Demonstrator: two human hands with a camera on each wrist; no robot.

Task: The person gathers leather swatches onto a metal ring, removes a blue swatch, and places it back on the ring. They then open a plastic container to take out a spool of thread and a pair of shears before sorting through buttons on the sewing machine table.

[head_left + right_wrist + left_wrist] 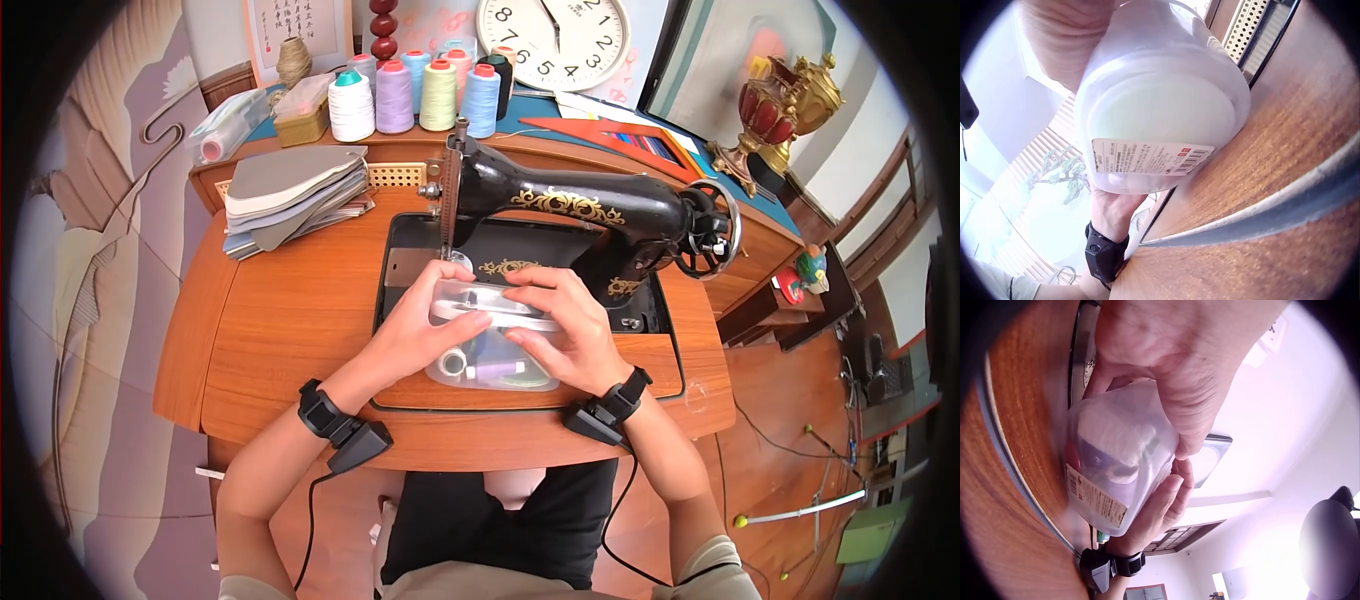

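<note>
- Head view: clear box (490, 350) sits midway between both hands, over the front of the sewing machine (565, 200) bed, on the person's side of the needle.
- White rim (500, 320) of the box runs left to right, roughly along the table's (290, 330) front edge; body on the near side of it. Long axis of the whole box: cannot tell, hands cover both ends.
- Through the wall: a white spool (453, 362) at left; a purple spool (495, 370) beside it, its length lying left to right.
- Left hand (425, 315) grips the left end, fingers bent round the far side, thumb along the rim pointing right.
- Right hand (565, 325) grips the right end, fingers arched over the top, thumb on the near side pointing left.
- Forearms come in from lower left and lower right, converging on the box; black strap (323, 412) on the left wrist, its match on the right.
- Left wrist view: box slants in frame, label (1096, 499) across its lower part. Left hand clasps from above; right hand opposite, thumb against the wall.
- Right wrist view: rounded face toward the camera, oval panel (1163, 115) wider across the frame than tall, label along its lower edge. Left hand beyond, partly hidden. Contact with the wood: cannot tell.
</note>
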